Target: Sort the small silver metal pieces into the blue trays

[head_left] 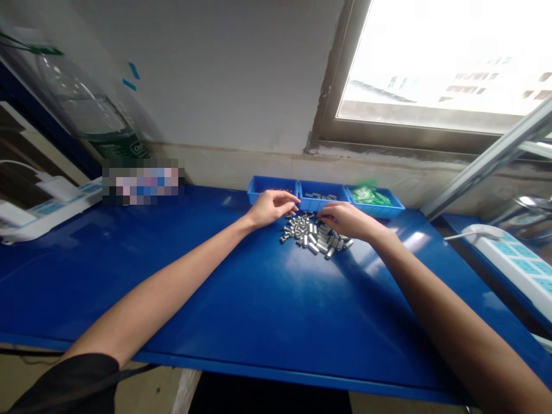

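Note:
A pile of small silvery metal pieces [313, 230] lies on the blue table, short blocks on its right and smaller stubby parts on its left. My left hand [271, 209] hovers at the pile's far left edge, in front of the left blue bin [255, 194]. Its fingers are loosely bent and apart, with nothing visible in them. Over the far right side of the pile is my right hand [345, 221], fingers curled down toward the pieces. Whatever its fingertips may hold is hidden.
The middle blue bin [317, 204] contains grey pieces; the right one [388, 211] holds a green plastic bag [370, 194]. White power strips lie at the left [64, 206] and right [513, 256]. A large bottle [90, 109] stands back left. A metal bar [487, 158] slants at right.

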Demonstrator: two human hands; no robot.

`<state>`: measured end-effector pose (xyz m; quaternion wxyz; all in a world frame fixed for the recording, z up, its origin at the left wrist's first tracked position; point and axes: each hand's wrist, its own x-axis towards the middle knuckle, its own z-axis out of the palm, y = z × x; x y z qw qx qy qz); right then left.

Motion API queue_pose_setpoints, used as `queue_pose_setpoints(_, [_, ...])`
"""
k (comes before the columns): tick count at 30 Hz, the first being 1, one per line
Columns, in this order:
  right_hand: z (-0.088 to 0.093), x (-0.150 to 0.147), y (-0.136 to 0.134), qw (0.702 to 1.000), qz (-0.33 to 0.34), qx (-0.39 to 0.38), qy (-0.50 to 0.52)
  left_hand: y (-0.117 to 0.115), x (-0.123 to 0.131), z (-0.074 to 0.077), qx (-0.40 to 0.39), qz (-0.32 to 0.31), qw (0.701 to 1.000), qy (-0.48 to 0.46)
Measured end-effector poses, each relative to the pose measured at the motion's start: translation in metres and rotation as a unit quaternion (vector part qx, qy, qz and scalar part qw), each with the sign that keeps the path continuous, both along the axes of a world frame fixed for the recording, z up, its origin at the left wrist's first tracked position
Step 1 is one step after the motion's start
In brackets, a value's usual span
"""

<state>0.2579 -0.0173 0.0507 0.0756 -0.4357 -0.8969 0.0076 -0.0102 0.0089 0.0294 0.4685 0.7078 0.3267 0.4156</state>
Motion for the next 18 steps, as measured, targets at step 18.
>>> queue_pose_setpoints(18, [0.004, -0.001, -0.003, 0.991, 0.054, -0.004, 0.121, 0.005, -0.014, -0.004, 0.255, -0.019, 0.929, 0.269])
